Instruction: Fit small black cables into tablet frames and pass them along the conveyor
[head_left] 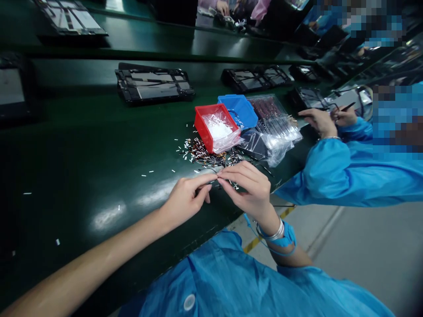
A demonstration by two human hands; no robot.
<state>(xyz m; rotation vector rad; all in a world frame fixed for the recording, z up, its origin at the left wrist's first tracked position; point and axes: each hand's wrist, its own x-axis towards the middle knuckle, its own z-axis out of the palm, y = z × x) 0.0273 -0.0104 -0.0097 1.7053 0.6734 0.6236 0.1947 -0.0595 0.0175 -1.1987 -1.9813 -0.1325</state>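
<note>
My left hand (188,198) reaches in from the lower left, index finger stretched to the tips of my right hand and the other fingers curled. What it grips, if anything, is hidden. My right hand (249,187) is closed in a pinch at the same spot. A thin black cable (209,167) curves out from where the fingertips meet; its end is too small to make out. Just beyond my fingers lies a pile of short dark cables (201,152) mixed with small white tubes. Behind the pile a red bin (204,130) holds a plastic bag of white tubes (218,126).
A blue bin (243,108) stands behind the red one. Clear plastic trays and bags (277,121) lie to the right. Device housings (155,83) line the bench's back. Loose white tubes (57,241) dot the green surface. At right, a co-worker's hands (322,122) are busy.
</note>
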